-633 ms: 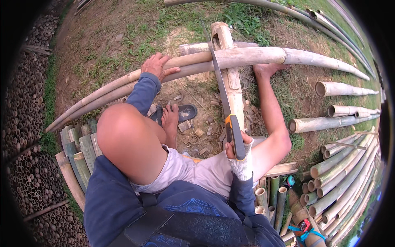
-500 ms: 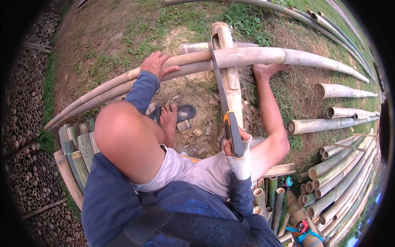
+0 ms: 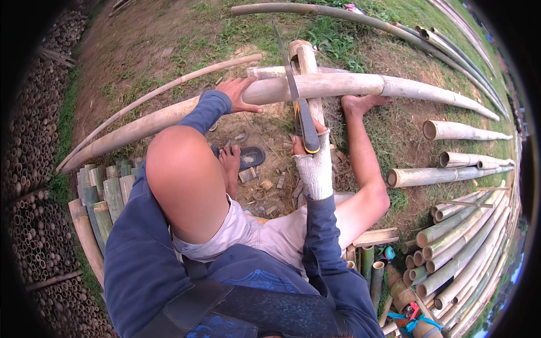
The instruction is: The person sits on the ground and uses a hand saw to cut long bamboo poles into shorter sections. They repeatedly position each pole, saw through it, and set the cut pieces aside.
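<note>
My left hand [image 3: 238, 94] spans a thick pale bamboo pole [image 3: 338, 84], its fingers toward the far side and its thumb spread along the near side. In my right hand [image 3: 311, 138], which wears a white knitted fingerless glove or cuff [image 3: 316, 172], is a handsaw [image 3: 307, 128] with a black and yellow handle. Its long blade lies across the pole and points away from me, just right of my left hand. Whether the blade has cut into the pole, I cannot tell. An upright wooden post [image 3: 306, 58] stands at the pole, behind the blade. A thin bamboo strip [image 3: 174, 83] lies beyond the pole's left part.
My bare foot [image 3: 360, 104] touches the pole's near side at right. Cut bamboo pieces [image 3: 101, 191] stand at left, beside a large stack of bamboo ends [image 3: 36, 236]. Long poles [image 3: 462, 236] lie at right. Offcuts [image 3: 246, 176] litter the ground near a black sandal [image 3: 252, 157].
My right hand has pushed the saw forward, away from me. My left hand has shifted slightly right. The thin strip, earlier against the thick pole, now lies apart from it at its right end.
</note>
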### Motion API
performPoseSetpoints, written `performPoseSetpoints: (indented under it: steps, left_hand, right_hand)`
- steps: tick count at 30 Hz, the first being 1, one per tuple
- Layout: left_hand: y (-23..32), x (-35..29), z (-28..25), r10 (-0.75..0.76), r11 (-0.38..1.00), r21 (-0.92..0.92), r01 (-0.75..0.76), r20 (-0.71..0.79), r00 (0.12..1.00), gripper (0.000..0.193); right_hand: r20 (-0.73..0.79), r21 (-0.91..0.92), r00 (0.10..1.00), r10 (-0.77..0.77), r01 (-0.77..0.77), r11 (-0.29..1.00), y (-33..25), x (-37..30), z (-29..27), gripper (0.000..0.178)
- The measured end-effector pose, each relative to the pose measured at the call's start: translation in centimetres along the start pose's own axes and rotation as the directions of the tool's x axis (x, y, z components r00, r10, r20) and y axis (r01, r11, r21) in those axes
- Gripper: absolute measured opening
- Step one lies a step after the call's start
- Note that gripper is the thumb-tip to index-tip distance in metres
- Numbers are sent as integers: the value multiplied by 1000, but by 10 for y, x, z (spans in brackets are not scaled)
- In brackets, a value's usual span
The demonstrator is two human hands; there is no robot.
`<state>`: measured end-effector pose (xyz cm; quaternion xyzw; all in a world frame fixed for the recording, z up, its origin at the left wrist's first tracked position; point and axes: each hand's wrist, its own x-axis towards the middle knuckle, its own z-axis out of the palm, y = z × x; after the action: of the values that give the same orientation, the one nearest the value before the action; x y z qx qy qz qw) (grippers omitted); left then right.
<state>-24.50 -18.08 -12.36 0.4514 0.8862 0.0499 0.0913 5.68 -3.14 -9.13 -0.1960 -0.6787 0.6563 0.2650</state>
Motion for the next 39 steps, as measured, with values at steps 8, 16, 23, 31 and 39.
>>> performPoseSetpoints:
  steps: [8,16,23,31,39]
  left_hand:
    - [11,2,0,-42,997,59,45,-48,998,101]
    - [4,6,14,-53,998,30,55,-62,997,98]
    - [11,2,-3,-59,997,46,58,7,998,99]
    - [2,8,16,-50,998,36,52,-55,997,100]
    - [11,0,5,-58,997,49,61,-72,996,99]
  right_hand:
    - [39,-298,999,30,-17,954,-26,-134,-59,61]
    - [88,-438,990,-106,134,889,-25,-69,-29,60]
    - [80,-226,985,-153,168,960,45,8,-8,54]
    - [60,-445,995,76,-42,895,-80,-209,-76,61]
    - [90,-216,975,-204,219,951,44,29,-2,50]
